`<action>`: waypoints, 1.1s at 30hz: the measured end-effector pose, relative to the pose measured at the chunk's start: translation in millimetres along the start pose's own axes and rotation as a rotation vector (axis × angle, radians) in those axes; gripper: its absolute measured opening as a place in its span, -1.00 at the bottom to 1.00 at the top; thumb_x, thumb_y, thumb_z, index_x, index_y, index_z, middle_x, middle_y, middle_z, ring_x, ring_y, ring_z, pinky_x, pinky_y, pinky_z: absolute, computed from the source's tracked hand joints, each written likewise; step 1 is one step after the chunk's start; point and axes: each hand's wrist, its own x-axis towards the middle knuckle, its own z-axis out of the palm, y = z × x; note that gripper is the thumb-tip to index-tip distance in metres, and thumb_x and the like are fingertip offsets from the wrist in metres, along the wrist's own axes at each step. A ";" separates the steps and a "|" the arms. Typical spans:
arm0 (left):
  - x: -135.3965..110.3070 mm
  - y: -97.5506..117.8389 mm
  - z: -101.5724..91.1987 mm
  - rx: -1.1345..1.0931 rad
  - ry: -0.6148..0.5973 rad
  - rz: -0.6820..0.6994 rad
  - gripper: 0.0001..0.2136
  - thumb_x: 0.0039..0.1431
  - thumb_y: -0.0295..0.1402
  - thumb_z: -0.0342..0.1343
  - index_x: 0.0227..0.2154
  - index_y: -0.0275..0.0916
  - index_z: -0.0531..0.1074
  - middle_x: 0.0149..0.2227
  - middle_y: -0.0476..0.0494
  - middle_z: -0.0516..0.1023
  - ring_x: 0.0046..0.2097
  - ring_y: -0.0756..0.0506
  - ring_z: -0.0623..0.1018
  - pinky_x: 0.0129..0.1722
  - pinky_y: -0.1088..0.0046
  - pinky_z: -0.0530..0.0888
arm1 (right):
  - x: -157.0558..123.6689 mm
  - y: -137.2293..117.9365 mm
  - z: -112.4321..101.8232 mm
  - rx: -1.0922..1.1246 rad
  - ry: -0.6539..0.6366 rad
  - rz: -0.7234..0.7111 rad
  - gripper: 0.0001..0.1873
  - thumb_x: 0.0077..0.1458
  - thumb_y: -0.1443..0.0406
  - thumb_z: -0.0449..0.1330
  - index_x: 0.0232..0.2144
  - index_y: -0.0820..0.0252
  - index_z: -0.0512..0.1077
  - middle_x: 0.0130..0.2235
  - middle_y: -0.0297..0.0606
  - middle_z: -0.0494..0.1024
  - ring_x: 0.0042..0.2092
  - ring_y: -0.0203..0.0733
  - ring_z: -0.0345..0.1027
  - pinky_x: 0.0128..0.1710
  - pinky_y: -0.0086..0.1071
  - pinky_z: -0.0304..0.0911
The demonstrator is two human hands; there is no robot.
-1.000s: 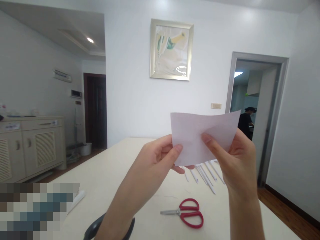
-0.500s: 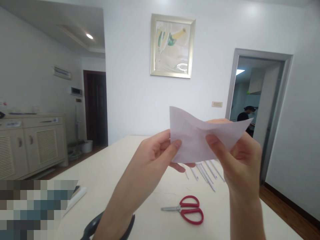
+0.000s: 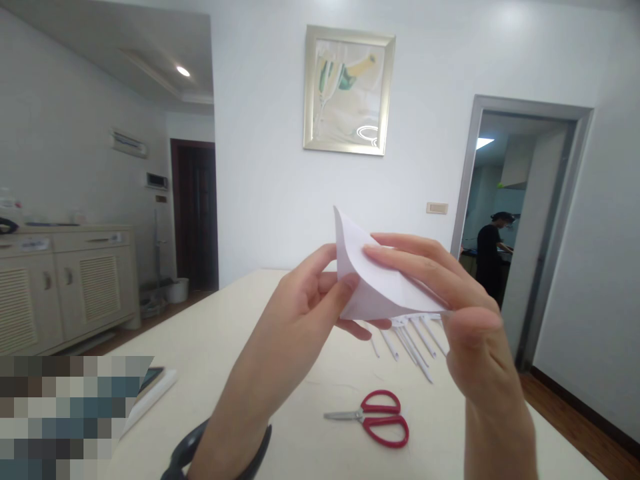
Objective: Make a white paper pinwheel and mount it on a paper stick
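Now both hands are gripping one white paper sheet (image 3: 375, 297) up in the air above the cream table (image 3: 225, 347), roughly at chest height in front of the person. The left hand (image 3: 305, 300) is pinching the sheet's lower left edge, thumb lying on the near face and fingers curling behind it. The right hand (image 3: 450, 293) is closing over the sheet's right part, its fingers stretching across the near face toward the left while the thumb is pressing near the lower right edge. The sheet's long axis is running left to right between the two hands, and the paper is bending into a curve, its upper left corner standing up as a point. Both hands are touching it, with the right covering more of it.

Below the sheet, red-handled scissors (image 3: 375, 423) are lying flat on the table, blades pointing left, near a row of thin white paper rolls (image 3: 410, 340) farther back. Another person (image 3: 490, 257) is standing beyond the open doorway, well apart.
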 end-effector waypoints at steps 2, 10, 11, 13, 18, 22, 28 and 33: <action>-0.3 -0.5 -0.4 -0.006 -0.006 0.000 -0.83 0.30 -0.27 0.01 -0.10 -0.07 0.41 -0.29 0.05 0.56 -0.33 0.00 0.60 -0.41 0.60 0.60 | 0.3 1.7 0.2 -0.008 0.015 0.014 -0.43 0.21 -0.08 -0.12 0.04 -0.01 0.46 0.17 -0.28 0.31 0.15 -0.08 0.25 -0.02 -0.33 0.36; 3.1 -7.3 0.9 -0.150 0.056 0.023 -0.77 0.34 -0.25 -0.07 -0.15 -0.10 0.49 -0.35 0.02 0.55 -0.38 0.03 0.55 -0.45 0.61 0.58 | 1.5 14.6 4.3 -0.106 0.019 0.059 -0.67 0.14 0.28 0.24 -0.03 -0.14 0.48 0.12 -0.41 0.33 0.04 -0.23 0.33 -0.13 -0.46 0.41; 3.5 -7.5 0.6 -0.153 0.049 0.026 -0.75 0.35 -0.23 -0.09 -0.17 -0.12 0.49 -0.36 0.00 0.56 -0.37 0.01 0.56 -0.44 0.59 0.58 | 1.6 14.9 4.1 -0.110 0.022 0.063 -0.67 0.13 0.29 0.24 -0.04 -0.13 0.48 0.12 -0.41 0.34 0.05 -0.22 0.32 -0.13 -0.47 0.42; 3.5 -6.7 -0.2 -0.131 0.027 0.023 -0.73 0.35 -0.21 -0.10 -0.17 -0.14 0.49 -0.36 -0.03 0.56 -0.35 -0.02 0.57 -0.43 0.55 0.59 | 1.9 15.1 3.6 -0.099 0.023 0.064 -0.67 0.13 0.32 0.24 -0.04 -0.12 0.48 0.11 -0.40 0.34 0.04 -0.24 0.33 -0.20 -0.50 0.43; 1.4 -4.0 -1.3 -0.004 -0.052 -0.019 -0.72 0.27 -0.27 0.06 0.03 -0.04 0.36 -0.29 0.00 0.58 -0.28 -0.02 0.59 -0.39 0.57 0.60 | 3.1 17.4 3.6 -0.124 0.047 0.052 -0.69 0.12 0.34 0.24 -0.08 -0.08 0.50 0.08 -0.38 0.36 0.05 -0.24 0.34 -0.11 -0.50 0.38; 1.3 -3.4 0.1 0.029 -0.068 -0.025 -0.70 0.29 -0.26 0.01 0.07 -0.05 0.32 -0.17 -0.06 0.60 -0.25 -0.07 0.62 -0.38 0.51 0.61 | 3.2 17.3 4.6 -0.100 0.088 0.060 -0.64 0.13 0.34 0.24 -0.02 -0.08 0.43 0.06 -0.37 0.40 0.05 -0.18 0.33 -0.04 -0.35 0.34; 1.8 -0.5 2.9 0.046 -0.098 -0.080 -0.74 0.30 -0.27 -0.01 0.01 -0.13 0.35 -0.13 -0.13 0.61 -0.27 -0.10 0.65 -0.40 0.52 0.58 | 2.1 11.4 3.4 -0.081 0.145 0.198 -0.57 0.05 0.23 0.32 -0.01 -0.05 0.36 -0.06 -0.38 0.48 -0.03 -0.18 0.37 -0.14 -0.36 0.34; 0.4 -2.0 4.4 0.047 -0.181 -0.114 -0.76 0.33 -0.24 -0.07 -0.04 -0.13 0.38 -0.14 -0.10 0.58 -0.28 -0.06 0.65 -0.40 0.58 0.57 | 4.4 13.9 2.3 -0.054 0.030 0.301 -0.90 0.14 0.20 0.23 -0.27 0.03 0.46 -0.31 -0.41 0.51 -0.30 -0.25 0.38 -0.29 -0.34 0.29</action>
